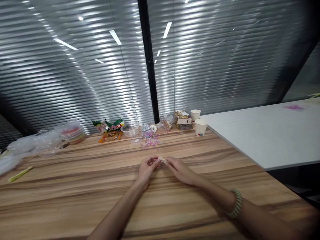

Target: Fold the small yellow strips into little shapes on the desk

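Note:
Near the middle of the wooden table [100,186], a small pale, cream-coloured piece [162,159] is pinched between my two hands. My left hand [148,168] has its fingers curled, with thumb and fingertips on the piece's left end. On the other end are the closed fingers of my right hand [181,170]. The fingers cover part of the piece, and its exact shape is too small to tell. Just beyond my hands lies a scatter of pink and purple bits [150,142].
Two paper cups [200,127] and a gold box [183,119] stand at the back right. Snack wrappers [110,125], a clear bowl [130,130] and stacked plastic tubs [72,132] line the back. A yellow-green strip [20,174] lies left. A white table [265,136] adjoins at right.

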### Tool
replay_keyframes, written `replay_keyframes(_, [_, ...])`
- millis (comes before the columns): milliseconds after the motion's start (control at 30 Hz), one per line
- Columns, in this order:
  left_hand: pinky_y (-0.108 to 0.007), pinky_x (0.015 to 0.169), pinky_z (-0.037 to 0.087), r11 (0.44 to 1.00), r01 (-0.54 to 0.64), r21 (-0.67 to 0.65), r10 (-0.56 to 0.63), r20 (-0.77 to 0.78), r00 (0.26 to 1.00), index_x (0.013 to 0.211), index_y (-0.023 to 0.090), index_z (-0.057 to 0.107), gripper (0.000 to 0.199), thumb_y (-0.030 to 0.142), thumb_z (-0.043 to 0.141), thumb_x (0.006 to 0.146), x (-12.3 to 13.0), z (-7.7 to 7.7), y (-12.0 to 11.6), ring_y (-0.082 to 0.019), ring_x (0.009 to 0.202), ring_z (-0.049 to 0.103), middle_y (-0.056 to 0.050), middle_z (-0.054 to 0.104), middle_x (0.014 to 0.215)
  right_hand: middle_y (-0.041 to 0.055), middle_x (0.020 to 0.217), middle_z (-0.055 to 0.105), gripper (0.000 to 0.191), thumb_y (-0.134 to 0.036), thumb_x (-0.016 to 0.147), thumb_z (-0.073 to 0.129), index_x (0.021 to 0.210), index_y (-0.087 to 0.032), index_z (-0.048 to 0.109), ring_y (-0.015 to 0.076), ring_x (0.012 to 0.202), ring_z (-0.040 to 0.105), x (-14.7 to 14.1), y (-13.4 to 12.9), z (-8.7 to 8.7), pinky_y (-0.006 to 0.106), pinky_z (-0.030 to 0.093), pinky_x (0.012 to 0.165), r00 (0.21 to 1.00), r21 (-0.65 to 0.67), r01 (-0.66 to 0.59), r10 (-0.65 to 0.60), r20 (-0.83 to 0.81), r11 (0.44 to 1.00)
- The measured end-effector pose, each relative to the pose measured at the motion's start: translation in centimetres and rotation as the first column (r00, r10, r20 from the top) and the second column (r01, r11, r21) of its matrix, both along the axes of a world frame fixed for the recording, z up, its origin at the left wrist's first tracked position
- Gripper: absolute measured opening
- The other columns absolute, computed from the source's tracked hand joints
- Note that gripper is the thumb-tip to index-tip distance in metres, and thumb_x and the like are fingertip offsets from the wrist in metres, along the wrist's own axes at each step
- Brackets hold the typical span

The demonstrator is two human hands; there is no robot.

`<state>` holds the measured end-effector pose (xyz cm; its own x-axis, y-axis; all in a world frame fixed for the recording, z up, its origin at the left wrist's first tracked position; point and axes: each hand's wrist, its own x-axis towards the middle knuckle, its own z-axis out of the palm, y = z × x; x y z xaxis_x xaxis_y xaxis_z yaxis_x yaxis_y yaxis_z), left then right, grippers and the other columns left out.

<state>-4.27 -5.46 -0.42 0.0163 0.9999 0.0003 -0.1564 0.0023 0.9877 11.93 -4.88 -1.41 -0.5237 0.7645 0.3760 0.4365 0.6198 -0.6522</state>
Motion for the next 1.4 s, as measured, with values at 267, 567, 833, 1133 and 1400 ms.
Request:
replay_keyframes(267, [-0.020,0.053,0.040,0.999,-0.035,0.012,0.035,-0.047,0.998,0.077,0.012,0.066,0.035,0.034,0.075,0.051,0.11,0.23,-0.21,-0.010,0.054,0.051,-0.004,0.064,0.064,0.0082,0.107,0.058,0.030,-0.031,0.090,0.030,0.102,-0.018,0.054,0.0203,0.099,0.050,-0.06,-0.11,0.22,0.034,0.039,0.086,1.000,-0.003,-0.002,0.002,0.006,1.000])
replay_keyframes(567, [-0.023,0.064,0.043,0.998,-0.051,0.035,0.053,-0.061,0.997,0.081,0.012,0.067,0.032,0.032,0.073,0.056,-0.12,-0.21,0.01,-0.015,0.067,0.058,-0.007,0.067,0.072,0.0081,0.102,0.059,0.030,-0.030,0.090,0.030,0.101,-0.018,0.055,0.0197,0.094,0.053,-0.09,-0.08,0.31,0.034,0.040,0.083,1.000,-0.007,-0.005,0.005,0.014,1.000])
replay_keyframes(833, [-0.022,0.057,0.043,0.999,-0.042,0.009,0.042,-0.024,0.999,0.082,0.011,0.066,0.037,0.035,0.073,0.055,-0.02,0.13,-0.16,-0.016,0.068,0.058,-0.008,0.067,0.074,0.0076,0.113,0.056,0.031,-0.029,0.090,0.031,0.111,-0.019,0.051,0.0198,0.104,0.049,-0.01,-0.03,0.26,0.035,0.038,0.090,0.999,-0.007,-0.033,0.032,-0.030,0.999])
replay_keyframes(1133, [-0.021,0.057,0.043,0.999,-0.037,-0.012,0.037,0.019,0.999,0.083,0.011,0.066,0.037,0.034,0.073,0.055,-0.03,0.02,-0.06,-0.016,0.069,0.060,-0.008,0.067,0.072,0.0078,0.112,0.057,0.033,-0.031,0.090,0.031,0.111,-0.018,0.052,0.0192,0.103,0.051,0.00,0.06,0.16,0.033,0.038,0.089,0.999,-0.001,-0.029,0.029,-0.031,1.000])
replay_keyframes(1400, [-0.021,0.058,0.043,0.999,-0.033,-0.008,0.034,0.048,0.998,0.083,0.011,0.066,0.036,0.032,0.073,0.055,-0.05,-0.05,-0.03,-0.014,0.066,0.059,-0.007,0.066,0.070,0.0080,0.111,0.057,0.032,-0.029,0.089,0.032,0.111,-0.017,0.052,0.0199,0.102,0.051,0.04,0.05,0.17,0.034,0.038,0.089,0.999,-0.010,-0.034,0.033,-0.029,0.999])
